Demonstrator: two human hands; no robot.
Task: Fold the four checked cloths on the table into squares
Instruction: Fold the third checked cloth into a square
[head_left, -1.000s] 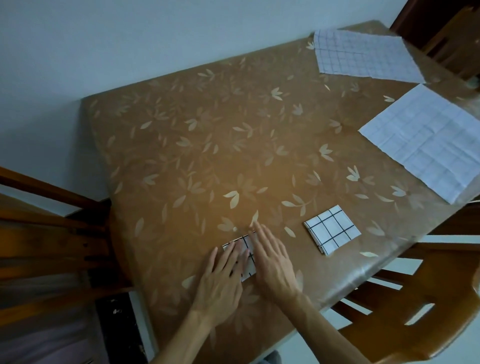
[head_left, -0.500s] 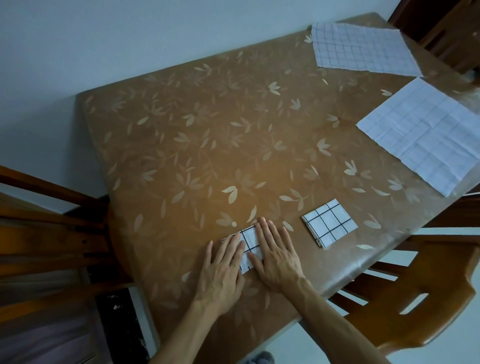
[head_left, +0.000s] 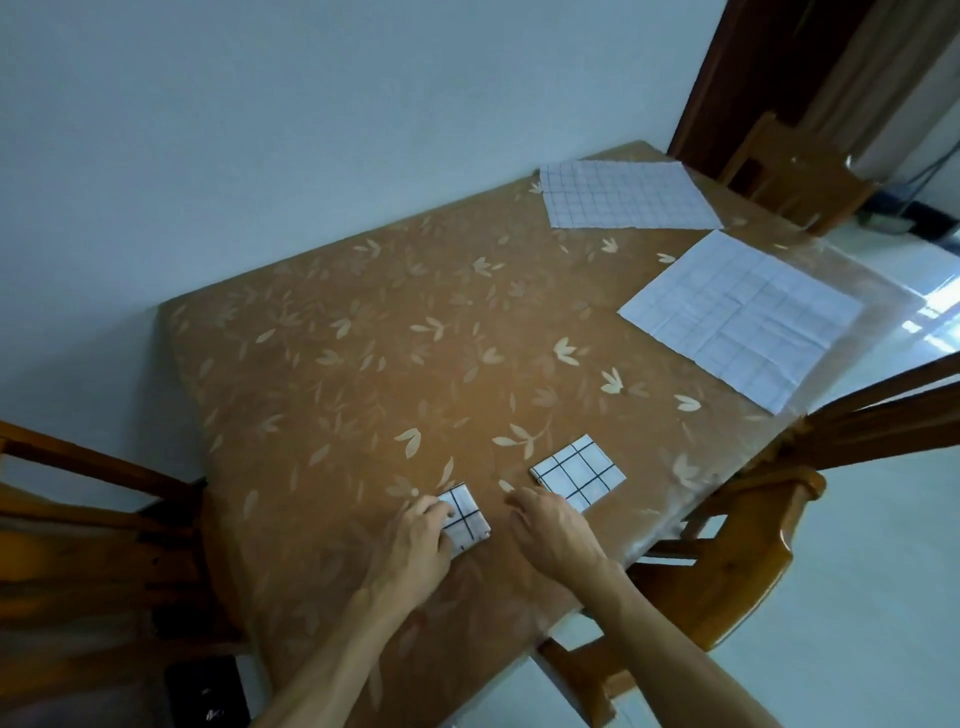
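Note:
Two checked cloths lie folded into small squares near the table's front edge. My left hand (head_left: 415, 540) rests on the left folded cloth (head_left: 467, 519), fingers lying over its left half. My right hand (head_left: 550, 530) hovers just right of it with fingers apart, holding nothing, its knuckles close to the second folded cloth (head_left: 577, 472). Two more checked cloths lie spread flat: one at the far right corner (head_left: 623, 195), the other along the right edge (head_left: 740, 317).
The brown table (head_left: 389, 353) has a leaf-patterned glossy cover and stands against a pale wall. Wooden chairs sit at the left (head_left: 78, 519), front right (head_left: 727, 561) and far right (head_left: 795, 176).
My right hand has lifted off the left folded cloth and moved right. The left hand stays on it. My view has tilted up, showing more wall and floor.

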